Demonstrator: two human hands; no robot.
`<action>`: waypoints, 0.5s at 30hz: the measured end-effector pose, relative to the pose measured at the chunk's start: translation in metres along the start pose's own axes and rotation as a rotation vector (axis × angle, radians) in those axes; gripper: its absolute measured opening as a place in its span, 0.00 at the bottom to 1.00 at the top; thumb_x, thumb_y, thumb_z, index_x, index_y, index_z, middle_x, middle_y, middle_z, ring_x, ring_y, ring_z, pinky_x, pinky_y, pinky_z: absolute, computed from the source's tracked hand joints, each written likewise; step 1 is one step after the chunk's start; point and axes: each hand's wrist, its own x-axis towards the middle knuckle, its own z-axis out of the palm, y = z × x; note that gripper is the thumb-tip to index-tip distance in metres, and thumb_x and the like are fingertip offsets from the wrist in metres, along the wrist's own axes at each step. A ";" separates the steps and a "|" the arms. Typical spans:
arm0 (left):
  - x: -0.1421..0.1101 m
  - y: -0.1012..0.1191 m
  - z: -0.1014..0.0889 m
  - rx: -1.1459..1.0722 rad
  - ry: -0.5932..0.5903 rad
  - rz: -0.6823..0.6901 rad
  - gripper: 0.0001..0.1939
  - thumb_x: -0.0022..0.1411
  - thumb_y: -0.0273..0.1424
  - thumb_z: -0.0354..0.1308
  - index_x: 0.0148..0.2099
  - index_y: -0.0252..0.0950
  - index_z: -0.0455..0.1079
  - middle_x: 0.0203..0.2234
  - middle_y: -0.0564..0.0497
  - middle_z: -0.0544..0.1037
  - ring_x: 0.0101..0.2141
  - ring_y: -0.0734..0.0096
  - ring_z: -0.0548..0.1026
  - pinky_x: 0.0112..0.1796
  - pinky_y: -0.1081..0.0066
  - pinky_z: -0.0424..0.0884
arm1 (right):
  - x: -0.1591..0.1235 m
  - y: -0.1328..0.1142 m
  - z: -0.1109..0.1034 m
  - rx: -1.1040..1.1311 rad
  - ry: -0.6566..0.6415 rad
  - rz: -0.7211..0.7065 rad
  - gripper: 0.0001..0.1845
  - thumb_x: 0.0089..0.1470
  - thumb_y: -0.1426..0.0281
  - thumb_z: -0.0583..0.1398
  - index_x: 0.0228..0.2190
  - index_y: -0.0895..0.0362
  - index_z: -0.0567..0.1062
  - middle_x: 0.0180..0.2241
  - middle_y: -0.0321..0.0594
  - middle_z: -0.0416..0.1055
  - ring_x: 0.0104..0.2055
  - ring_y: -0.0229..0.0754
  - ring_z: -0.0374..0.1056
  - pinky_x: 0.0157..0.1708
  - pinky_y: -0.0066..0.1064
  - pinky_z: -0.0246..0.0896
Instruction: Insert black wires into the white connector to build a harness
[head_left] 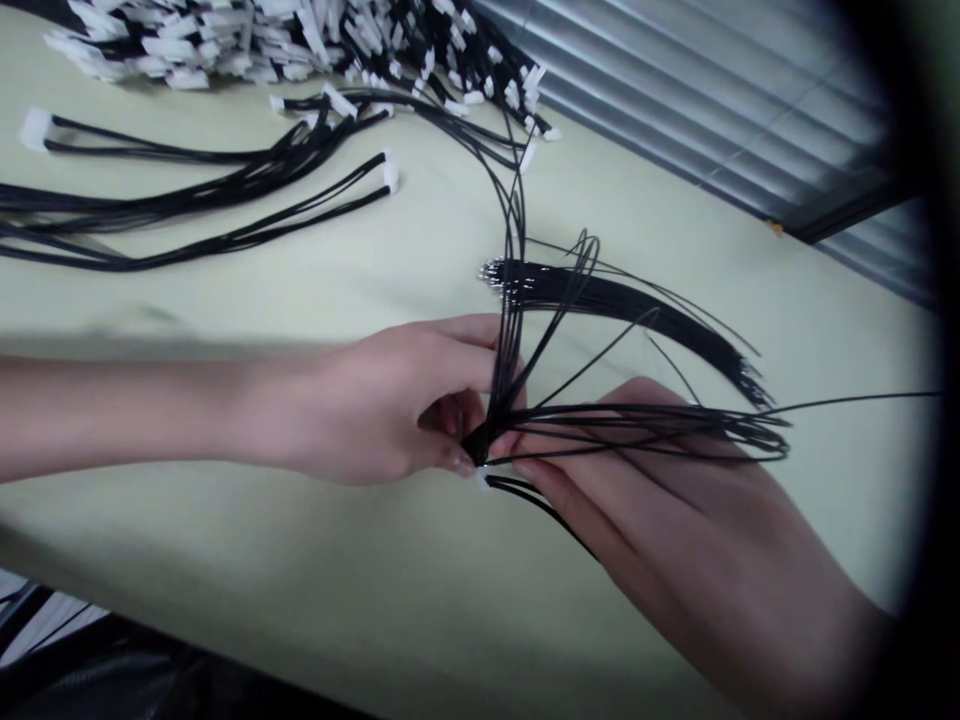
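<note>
My left hand (397, 405) reaches in from the left, its fingers pinched on a small white connector (481, 478) where several thin black wires meet. My right hand (660, 500) comes in from the lower right, fingers closed on the same bunch of black wires (637, 420), which fan out to the right and upward. Just beyond the hands a loose bundle of black wires with bare metal tips (600, 295) lies on the pale green table (300, 560).
Finished black wire harnesses with white plugs (225, 190) lie at the upper left. A large heap of them (300, 40) sits at the table's far edge. A grey ribbed panel (712, 90) runs beyond the table at the upper right.
</note>
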 end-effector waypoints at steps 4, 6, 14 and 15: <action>0.001 -0.001 0.000 -0.001 -0.004 0.019 0.09 0.52 0.17 0.57 0.33 0.37 0.69 0.38 0.52 0.66 0.35 0.73 0.71 0.29 0.79 0.71 | 0.001 -0.001 0.000 -0.014 0.006 0.003 0.18 0.55 0.80 0.52 0.47 0.60 0.67 0.44 0.40 0.72 0.44 0.46 0.67 0.53 0.41 0.55; 0.001 -0.001 0.000 -0.001 0.003 0.024 0.09 0.52 0.17 0.57 0.32 0.36 0.69 0.38 0.52 0.66 0.35 0.73 0.72 0.28 0.80 0.71 | 0.000 -0.001 0.000 -0.010 0.006 0.015 0.18 0.55 0.80 0.52 0.47 0.60 0.67 0.44 0.39 0.72 0.44 0.46 0.67 0.52 0.42 0.56; 0.000 -0.002 0.002 -0.023 0.033 0.010 0.07 0.52 0.19 0.58 0.31 0.36 0.68 0.38 0.52 0.67 0.34 0.73 0.72 0.28 0.79 0.71 | -0.008 -0.002 0.005 0.224 -0.045 0.136 0.18 0.58 0.74 0.50 0.48 0.47 0.66 0.47 0.33 0.69 0.46 0.44 0.66 0.46 0.39 0.63; 0.000 -0.002 0.002 -0.029 0.025 0.006 0.07 0.52 0.19 0.58 0.32 0.36 0.68 0.38 0.52 0.67 0.34 0.73 0.72 0.28 0.79 0.71 | -0.008 -0.002 0.006 0.255 -0.044 0.161 0.18 0.58 0.74 0.50 0.48 0.47 0.67 0.45 0.33 0.70 0.44 0.44 0.67 0.43 0.39 0.64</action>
